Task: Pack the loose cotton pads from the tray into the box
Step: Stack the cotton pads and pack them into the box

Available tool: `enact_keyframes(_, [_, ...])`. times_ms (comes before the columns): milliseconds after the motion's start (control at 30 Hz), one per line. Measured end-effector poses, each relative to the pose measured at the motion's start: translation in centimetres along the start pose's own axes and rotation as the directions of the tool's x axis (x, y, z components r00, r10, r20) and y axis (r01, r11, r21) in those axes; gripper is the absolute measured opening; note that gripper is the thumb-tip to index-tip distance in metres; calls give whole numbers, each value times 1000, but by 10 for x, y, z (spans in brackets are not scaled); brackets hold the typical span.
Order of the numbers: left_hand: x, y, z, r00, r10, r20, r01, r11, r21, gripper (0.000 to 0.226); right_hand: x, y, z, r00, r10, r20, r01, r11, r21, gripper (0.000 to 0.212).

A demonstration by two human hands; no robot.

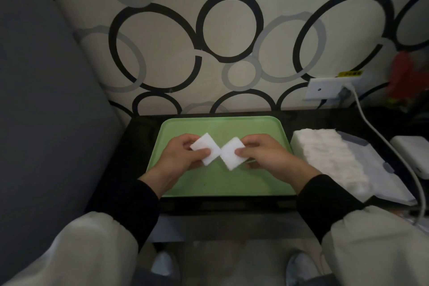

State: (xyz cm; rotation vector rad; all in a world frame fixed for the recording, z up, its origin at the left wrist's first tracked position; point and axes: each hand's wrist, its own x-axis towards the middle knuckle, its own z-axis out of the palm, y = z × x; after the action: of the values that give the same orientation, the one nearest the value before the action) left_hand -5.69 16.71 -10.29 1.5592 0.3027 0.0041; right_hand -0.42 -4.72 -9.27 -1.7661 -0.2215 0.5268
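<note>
The left hand (183,158) pinches a white square cotton pad (205,148) between thumb and curled fingers, the thumb lying across the pad's lower edge. The right hand (269,158) pinches a second cotton pad (232,153) the same way. Both pads are turned corner-up like diamonds, and their near corners touch or almost touch between the two hands. Both hands are held above the middle of the green tray (220,183); I cannot tell whether they rest on it. No other loose pads show on the bare parts of the tray.

Black cuffs (141,204) cover both wrists, with pale sleeves over them nearer the camera.

The tray lies on a dark tabletop (139,137), with its far edge near the wall. At 3 o'clock from the tray, just beside its right rim, stands the box (380,176), a pale container with grey clips on its side. A long row of white packed pads (325,153) fills its left part, running from 12 towards 5 o'clock.

Farther out at 3 o'clock, a white device (413,153) sits on the tabletop. A white cable (380,137) runs between it and the box, up to a wall socket (325,89) at 1 o'clock from the tray. A blurred red object (404,76) stands at 2 o'clock, near the picture's right edge. At 12 o'clock the wall (174,53) carries black and grey rings on a pale ground. A grey cushion (46,100) fills the side at 9 o'clock.
</note>
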Motion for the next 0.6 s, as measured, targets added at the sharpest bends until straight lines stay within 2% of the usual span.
enact_keyframes(133, [-2,3,0,999,-11,43,11,1000,9,21,0,-1,-4,999,42,-13,-41,993,114,12])
enact_keyframes(300, [-8,6,10,988,43,151,-47,999,25,11,0,0,-2,1000,16,15,-17,995,100,14])
enact_keyframes(600, [-10,6,22,981,100,166,-125,981,146,13,-1,-3,3,997,-12,76,2,993,122,24])
